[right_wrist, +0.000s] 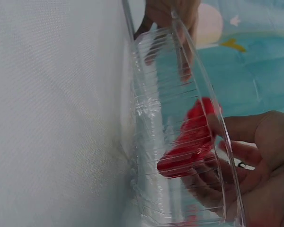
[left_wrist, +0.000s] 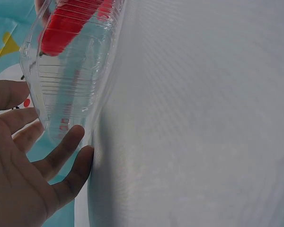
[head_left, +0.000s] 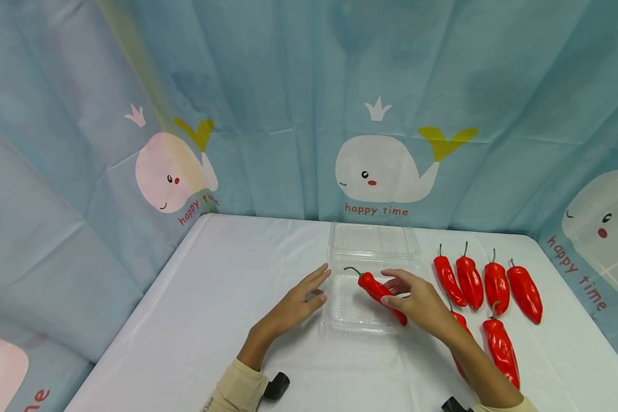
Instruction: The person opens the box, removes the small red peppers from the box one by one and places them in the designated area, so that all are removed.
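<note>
A clear plastic clamshell box (head_left: 342,317) lies with its lid (head_left: 375,239) folded back, away from me. My right hand (head_left: 418,298) holds a red pepper (head_left: 375,288) with a green stem between thumb and fingers, slanted over the box's bottom half. Through the clear wall in the right wrist view, the pepper (right_wrist: 191,142) shows within the box's outline, my right hand (right_wrist: 270,165) reaching over the rim. Beside the box's left edge is my left hand (head_left: 294,303), fingers spread and holding nothing. In the left wrist view, its fingertips (left_wrist: 75,137) are close to the box wall; contact is unclear.
Several red peppers (head_left: 496,286) lie in a row on the white table (head_left: 211,320) to the right. Two more peppers (head_left: 502,349) are nearer, one partly hidden by my right forearm. A blue whale-print curtain (head_left: 283,114) hangs behind the table.
</note>
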`<state>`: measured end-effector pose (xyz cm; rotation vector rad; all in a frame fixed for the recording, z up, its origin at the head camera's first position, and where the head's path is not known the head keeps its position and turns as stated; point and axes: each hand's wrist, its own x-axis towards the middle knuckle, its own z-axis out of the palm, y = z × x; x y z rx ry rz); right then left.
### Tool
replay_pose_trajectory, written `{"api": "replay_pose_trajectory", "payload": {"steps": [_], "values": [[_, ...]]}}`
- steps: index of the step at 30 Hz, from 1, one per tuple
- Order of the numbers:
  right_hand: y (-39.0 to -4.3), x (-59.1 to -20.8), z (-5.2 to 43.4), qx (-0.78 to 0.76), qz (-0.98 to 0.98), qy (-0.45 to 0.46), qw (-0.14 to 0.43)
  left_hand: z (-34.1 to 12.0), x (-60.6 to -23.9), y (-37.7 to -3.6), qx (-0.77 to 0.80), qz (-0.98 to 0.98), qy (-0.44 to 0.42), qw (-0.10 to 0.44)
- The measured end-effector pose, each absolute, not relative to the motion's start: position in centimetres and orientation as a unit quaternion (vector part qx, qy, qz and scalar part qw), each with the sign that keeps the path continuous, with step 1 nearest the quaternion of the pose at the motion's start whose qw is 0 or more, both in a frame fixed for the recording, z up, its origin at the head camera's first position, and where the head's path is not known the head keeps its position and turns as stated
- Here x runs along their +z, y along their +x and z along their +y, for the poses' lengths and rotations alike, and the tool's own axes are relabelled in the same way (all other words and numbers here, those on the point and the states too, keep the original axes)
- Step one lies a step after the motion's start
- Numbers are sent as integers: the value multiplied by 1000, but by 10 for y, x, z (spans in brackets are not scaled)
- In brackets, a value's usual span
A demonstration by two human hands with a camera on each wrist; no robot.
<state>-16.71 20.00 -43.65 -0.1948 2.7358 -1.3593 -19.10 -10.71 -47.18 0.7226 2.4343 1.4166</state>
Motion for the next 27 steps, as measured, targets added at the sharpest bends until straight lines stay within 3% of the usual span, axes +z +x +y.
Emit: {"api": "replay_pose_trajectory", "payload": {"steps": [12, 27], "values": [[-158, -418, 212, -486, 872, -60, -11, -109, -471, -191, 488, 827, 250, 121], [-136, -403, 234, -466, 883, -55, -33, -108, -473, -191, 488, 827, 252, 120]]}}
